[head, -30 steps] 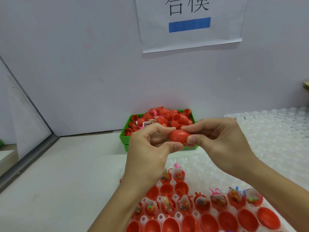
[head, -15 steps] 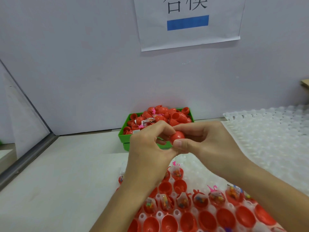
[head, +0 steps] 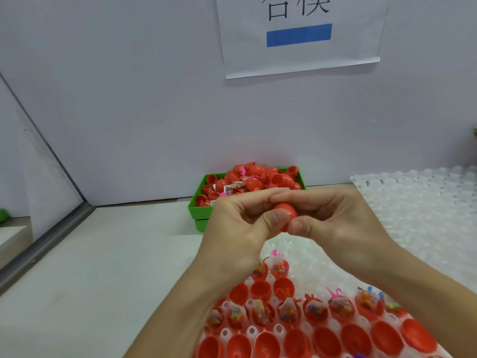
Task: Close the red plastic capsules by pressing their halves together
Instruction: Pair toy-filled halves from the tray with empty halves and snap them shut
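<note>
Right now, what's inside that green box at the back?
The green box is heaped with red capsule halves, plus a small printed packet and a pink bit. The left hand and right hand cover its front, and deeper layers are hidden.

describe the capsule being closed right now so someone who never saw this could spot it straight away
Start at the green bin heaped with red halves against the back wall. Just in front of it, the left hand and right hand meet in mid-air, thumbs pinching one red capsule. Unlike the open halves in the white tray below, it is lifted off the table.
</note>
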The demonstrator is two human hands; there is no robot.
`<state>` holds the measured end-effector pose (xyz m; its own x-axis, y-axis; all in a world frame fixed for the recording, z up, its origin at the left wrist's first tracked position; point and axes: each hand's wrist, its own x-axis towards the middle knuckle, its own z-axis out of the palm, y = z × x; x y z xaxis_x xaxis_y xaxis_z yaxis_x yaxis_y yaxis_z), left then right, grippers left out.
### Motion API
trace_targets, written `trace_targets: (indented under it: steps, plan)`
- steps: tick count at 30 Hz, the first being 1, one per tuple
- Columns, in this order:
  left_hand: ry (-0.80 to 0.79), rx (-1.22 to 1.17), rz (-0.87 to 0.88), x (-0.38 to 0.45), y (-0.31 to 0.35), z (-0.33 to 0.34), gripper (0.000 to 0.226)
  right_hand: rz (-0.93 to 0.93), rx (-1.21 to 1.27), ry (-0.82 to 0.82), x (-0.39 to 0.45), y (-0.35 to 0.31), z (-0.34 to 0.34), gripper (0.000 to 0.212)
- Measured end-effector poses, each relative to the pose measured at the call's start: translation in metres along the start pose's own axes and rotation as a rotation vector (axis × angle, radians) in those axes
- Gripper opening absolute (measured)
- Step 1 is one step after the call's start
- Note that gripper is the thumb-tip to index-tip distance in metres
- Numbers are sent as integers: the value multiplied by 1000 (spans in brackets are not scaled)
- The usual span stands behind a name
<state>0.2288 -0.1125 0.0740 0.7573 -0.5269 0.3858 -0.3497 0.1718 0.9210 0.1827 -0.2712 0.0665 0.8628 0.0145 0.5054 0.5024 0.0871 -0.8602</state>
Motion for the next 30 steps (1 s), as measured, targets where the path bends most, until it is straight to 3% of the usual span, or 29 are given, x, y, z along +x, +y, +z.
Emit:
trace_targets:
  steps: [9, 15, 18, 24, 30]
  plan:
    - [58, 39, 54, -2, -2, 4, 30, -43, -63, -17, -1, -10, 4, 51]
    - [-33, -95, -43, 2, -1, -4, 31, -13, -123, -49, 2, -18, 0, 43]
    - [34, -184, -114, 4, -2, -7, 35, 36, -182, -102, 3, -20, -4, 46]
    - [71, -60, -154, 5, -6, -5, 21, 1, -463, 117, 5, -10, -7, 42]
    - [25, 54, -111, 3, -7, -2, 17, -6, -480, 127, 4, -6, -6, 33]
